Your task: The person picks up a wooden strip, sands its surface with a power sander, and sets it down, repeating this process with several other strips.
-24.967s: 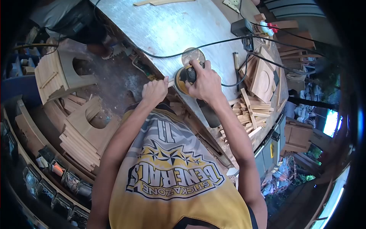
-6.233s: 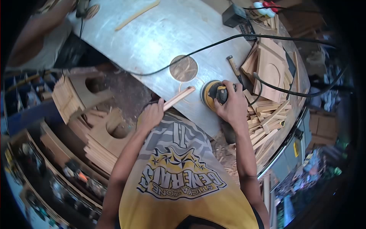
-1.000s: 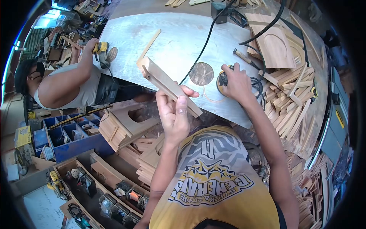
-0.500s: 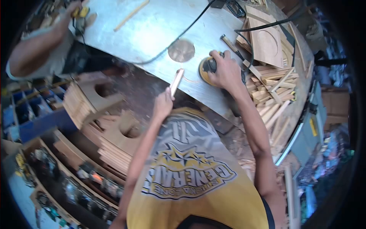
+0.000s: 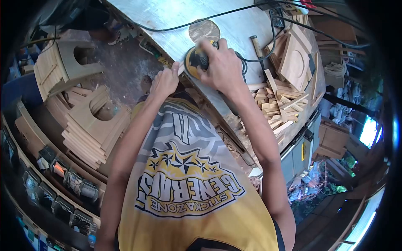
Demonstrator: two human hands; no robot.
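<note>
My right hand (image 5: 225, 69) is wrapped round a yellow and black sander (image 5: 194, 62), which rests near the edge of the pale metal-topped table (image 5: 167, 14). Pinched in my left hand (image 5: 164, 81) is a short wooden stick (image 5: 181, 68); its far end meets the left side of the sander, and part of it is hidden. Just beyond the sander lies a round disc (image 5: 204, 30) on the tabletop.
Loose wood strips (image 5: 278, 100) are piled to the right, beside flat wooden panels (image 5: 295, 58) and a handled tool (image 5: 256, 47). A black cable (image 5: 167, 29) crosses the table. Stacked cut boards (image 5: 90, 125) stand at the lower left.
The view has turned and shifted. My left hand has brought the stick up to the sander, which was apart from it before. The other person's arm at the left is out of view.
</note>
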